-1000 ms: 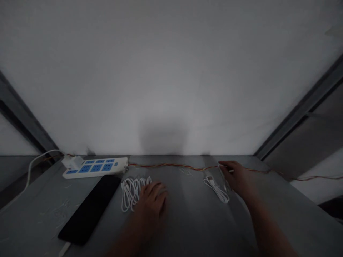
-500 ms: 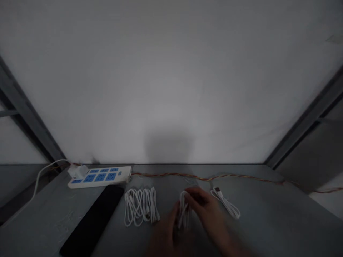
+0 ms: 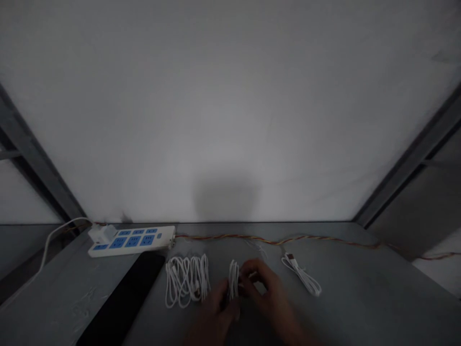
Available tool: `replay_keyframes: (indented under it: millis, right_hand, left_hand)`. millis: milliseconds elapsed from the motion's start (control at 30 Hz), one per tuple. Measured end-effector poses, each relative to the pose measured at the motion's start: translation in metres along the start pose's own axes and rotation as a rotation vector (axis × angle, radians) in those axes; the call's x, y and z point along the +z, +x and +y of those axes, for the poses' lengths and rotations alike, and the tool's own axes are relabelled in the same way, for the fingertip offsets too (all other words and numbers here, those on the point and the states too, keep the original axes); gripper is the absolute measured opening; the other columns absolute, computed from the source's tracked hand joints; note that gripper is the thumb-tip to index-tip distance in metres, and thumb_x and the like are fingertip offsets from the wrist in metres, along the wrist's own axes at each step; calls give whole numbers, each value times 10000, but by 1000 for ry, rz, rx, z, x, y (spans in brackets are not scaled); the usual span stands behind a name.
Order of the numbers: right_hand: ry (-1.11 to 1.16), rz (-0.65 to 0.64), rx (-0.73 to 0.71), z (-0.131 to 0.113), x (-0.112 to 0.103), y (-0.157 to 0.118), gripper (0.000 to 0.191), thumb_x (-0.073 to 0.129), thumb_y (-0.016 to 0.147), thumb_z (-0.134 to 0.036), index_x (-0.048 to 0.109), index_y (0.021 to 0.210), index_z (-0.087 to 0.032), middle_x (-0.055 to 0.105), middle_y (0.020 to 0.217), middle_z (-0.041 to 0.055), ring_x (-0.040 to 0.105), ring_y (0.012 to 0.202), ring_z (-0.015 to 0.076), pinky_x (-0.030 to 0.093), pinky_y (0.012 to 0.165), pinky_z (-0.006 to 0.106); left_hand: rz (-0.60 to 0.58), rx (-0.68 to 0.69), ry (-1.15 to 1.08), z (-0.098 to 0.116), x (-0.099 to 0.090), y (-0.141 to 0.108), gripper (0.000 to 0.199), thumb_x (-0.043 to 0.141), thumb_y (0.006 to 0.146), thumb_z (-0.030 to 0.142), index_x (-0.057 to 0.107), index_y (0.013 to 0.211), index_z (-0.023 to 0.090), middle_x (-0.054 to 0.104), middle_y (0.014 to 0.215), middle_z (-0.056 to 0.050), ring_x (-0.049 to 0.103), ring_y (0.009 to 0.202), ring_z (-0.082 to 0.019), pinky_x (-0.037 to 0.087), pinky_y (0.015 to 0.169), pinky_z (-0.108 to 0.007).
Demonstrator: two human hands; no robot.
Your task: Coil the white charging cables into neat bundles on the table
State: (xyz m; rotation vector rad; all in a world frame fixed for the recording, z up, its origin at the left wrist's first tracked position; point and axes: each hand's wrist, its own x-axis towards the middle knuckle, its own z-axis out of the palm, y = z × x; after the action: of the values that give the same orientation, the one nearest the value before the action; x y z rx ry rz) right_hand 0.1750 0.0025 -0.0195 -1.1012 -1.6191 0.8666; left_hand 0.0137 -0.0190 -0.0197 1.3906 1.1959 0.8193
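A white power strip (image 3: 131,241) carries blue socket panels, beside a twisted red-and-yellow wire (image 3: 277,239) running along the back of a dull grey tabletop (image 3: 363,283). A white cable bundle (image 3: 186,281), a small white coil (image 3: 233,279) and a white cable (image 3: 302,275) (its plug end shows a touch of red) stand out pale on the grey. A black phone (image 3: 126,283) sits dark below a pale grey wall (image 3: 230,105).

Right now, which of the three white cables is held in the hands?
The narrow looped cable, pinched between the left hand and right hand; the wider bundle and the cable at right are not held.
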Motion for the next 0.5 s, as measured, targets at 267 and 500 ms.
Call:
replay_keyframes:
  millis: [267, 500]
  right_hand:
    - [-202, -278, -139, -9, -11, -1, 259, 590, 843, -48, 685, 986, -242, 584, 990, 17, 579, 827, 125, 474, 740, 218]
    - [-399, -397, -126, -9, -16, -2, 191, 636, 864, -112, 710, 952, -264, 612, 984, 12, 584, 873, 152, 454, 745, 234]
  left_hand:
    - [15, -103, -124, -5, -12, 3, 424, 620, 763, 397, 684, 1124, 183, 709, 1070, -52, 575, 1097, -280, 428, 964, -369]
    - [-68, -111, -83, -1, -11, 2, 396, 629, 739, 385, 711, 1078, 196, 705, 1137, -55, 570, 1131, -298, 414, 1002, -385]
